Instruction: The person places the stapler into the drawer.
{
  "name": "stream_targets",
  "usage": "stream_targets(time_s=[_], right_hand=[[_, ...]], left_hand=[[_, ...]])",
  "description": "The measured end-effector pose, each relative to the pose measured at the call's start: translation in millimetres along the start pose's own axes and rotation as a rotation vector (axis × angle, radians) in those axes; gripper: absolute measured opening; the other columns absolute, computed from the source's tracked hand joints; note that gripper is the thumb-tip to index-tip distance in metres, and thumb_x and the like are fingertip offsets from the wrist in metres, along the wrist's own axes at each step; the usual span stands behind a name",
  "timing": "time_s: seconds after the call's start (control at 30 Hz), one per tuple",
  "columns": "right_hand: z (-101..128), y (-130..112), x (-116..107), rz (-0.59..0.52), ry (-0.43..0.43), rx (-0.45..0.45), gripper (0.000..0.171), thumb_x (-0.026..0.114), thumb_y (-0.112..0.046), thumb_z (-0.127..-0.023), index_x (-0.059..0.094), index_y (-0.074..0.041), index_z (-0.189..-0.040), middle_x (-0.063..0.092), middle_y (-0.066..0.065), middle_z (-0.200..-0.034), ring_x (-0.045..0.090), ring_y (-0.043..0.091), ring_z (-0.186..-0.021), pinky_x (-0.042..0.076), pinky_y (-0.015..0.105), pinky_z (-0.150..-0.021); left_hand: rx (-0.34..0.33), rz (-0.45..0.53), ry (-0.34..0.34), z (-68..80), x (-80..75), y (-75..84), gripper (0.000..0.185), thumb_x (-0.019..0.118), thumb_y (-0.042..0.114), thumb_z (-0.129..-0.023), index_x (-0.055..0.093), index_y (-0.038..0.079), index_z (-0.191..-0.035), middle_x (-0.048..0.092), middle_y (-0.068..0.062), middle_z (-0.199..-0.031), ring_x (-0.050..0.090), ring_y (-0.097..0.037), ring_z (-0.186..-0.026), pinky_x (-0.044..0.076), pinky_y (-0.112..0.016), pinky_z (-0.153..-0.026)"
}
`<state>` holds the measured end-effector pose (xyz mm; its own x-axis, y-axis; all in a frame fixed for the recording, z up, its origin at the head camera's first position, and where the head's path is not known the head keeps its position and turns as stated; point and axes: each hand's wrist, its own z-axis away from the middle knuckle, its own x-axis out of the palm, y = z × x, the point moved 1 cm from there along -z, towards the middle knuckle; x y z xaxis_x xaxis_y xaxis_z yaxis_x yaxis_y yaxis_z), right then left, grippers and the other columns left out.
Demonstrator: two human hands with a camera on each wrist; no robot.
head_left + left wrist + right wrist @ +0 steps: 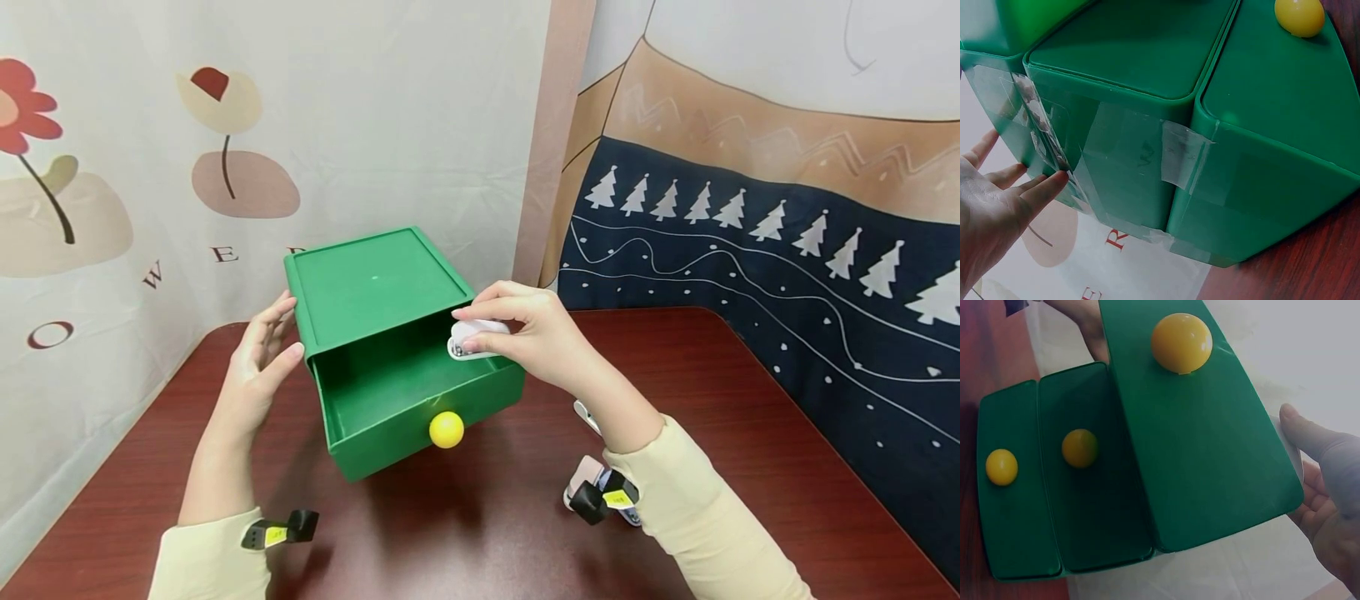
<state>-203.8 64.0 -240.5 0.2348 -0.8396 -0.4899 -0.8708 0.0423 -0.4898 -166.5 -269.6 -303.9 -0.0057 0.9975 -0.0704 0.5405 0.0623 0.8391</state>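
Stapler (474, 340) pinched in my right hand (525, 333) hangs just above the open drawer (397, 400), close over its right wall, so a careless release could catch the rim and tip it onto the worktop (735, 433). My left hand (258, 367) is relaxed, fingers straight against the side of the box (375, 283). Should that brace slip, I judge a bump on the drawer could shove the box.

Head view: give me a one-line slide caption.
Right hand holds a small white stapler over the open green drawer while the left hand steadies the box's side.
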Motion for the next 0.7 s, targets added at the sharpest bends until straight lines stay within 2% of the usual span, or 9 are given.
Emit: stream_targets(time_s=[0.17,0.3,0.7], right_hand=[[-3,0,5,-0.027,-0.017,0.037,0.031,0.081,0.001,-0.073,0.073,0.002,-0.103,0.065,0.003,-0.093,0.057,0.015,-0.084,0.045,0.03,-0.059],[-3,0,9,-0.039,-0.041,0.102,0.031,0.081,-0.001,-0.074,0.074,-0.001,-0.104,0.065,0.001,-0.093,0.058,0.013,-0.085,0.046,0.031,-0.062],[-2,4,11,0.018,-0.094,0.236,0.027,0.081,-0.008,-0.076,0.075,-0.003,-0.101,0.067,-0.003,-0.092,0.055,0.011,-0.08,0.044,0.028,-0.066]], left_hand=[[-0.002,0.001,0.001,0.3,-0.2,-0.3,0.051,0.048,-0.006,-0.094,0.039,0.004,-0.143,0.022,-0.011,-0.155,0.029,-0.019,-0.135,0.031,-0.018,-0.1],[-0.002,-0.002,-0.001,0.0,-0.2,-0.4,0.051,0.048,-0.006,-0.094,0.039,0.004,-0.143,0.022,-0.011,-0.156,0.029,-0.019,-0.135,0.03,-0.018,-0.101],[-0.006,-0.013,-0.002,-0.1,-0.7,-0.2,0.051,0.048,-0.005,-0.094,0.039,0.004,-0.143,0.022,-0.011,-0.156,0.028,-0.019,-0.136,0.029,-0.018,-0.101]])
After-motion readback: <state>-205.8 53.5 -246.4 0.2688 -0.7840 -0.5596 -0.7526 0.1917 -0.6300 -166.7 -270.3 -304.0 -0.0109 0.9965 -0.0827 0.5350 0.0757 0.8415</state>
